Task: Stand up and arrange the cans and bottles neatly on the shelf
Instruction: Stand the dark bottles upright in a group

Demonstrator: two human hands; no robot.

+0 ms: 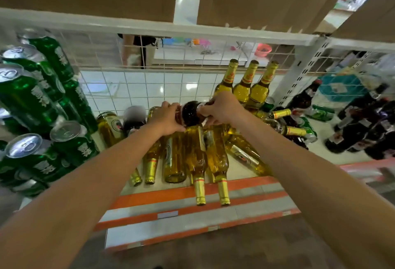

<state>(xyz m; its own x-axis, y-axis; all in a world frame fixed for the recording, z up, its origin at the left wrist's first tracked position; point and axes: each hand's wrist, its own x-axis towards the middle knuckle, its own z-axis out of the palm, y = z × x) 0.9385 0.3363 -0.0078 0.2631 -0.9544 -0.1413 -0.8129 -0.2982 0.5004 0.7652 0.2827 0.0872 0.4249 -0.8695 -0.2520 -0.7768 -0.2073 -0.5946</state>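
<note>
Far left: green cans [40,89] stacked upright, in order; centre: left hand [168,119] and right hand [222,108] both curled around one dark brown bottle [191,113], fingers closed on its sides, held just above the pile; below them the yellow bottles [196,157] lie flat on the shelf [245,202], necks over the near edge; behind, three upright yellow bottles [245,85] against the wire back; right: dark bottles [363,127], some apparently upright, with fallen cans and bottles beside them. Judgement: early to midway; most of the centre pile remains to stand up.
</note>
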